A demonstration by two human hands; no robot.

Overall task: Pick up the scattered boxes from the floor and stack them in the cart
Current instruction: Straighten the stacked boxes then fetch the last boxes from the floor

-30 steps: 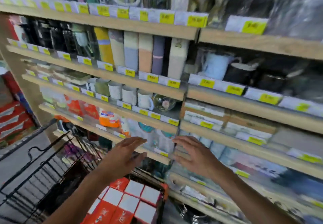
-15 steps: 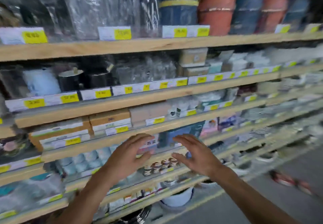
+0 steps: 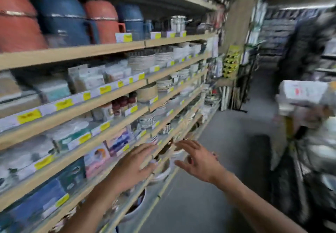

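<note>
Hands — left hand (image 3: 133,169), right hand (image 3: 199,161) — empty; shelf tags (image 3: 62,104) unreadable.

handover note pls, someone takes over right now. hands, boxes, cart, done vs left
Left hand: open, fingers spread, empty, held out in front of the shelving.
Right hand: open, empty, beside the left, over the aisle floor.
Boxes: none clearly visible on the stretch of floor in view; the picture is blurred.
Cart: not in view now.
Done: cannot tell from this view how many boxes are stacked.
Left: find any boxes on the floor, pick them up, carry them to the cart and stack them.
</note>
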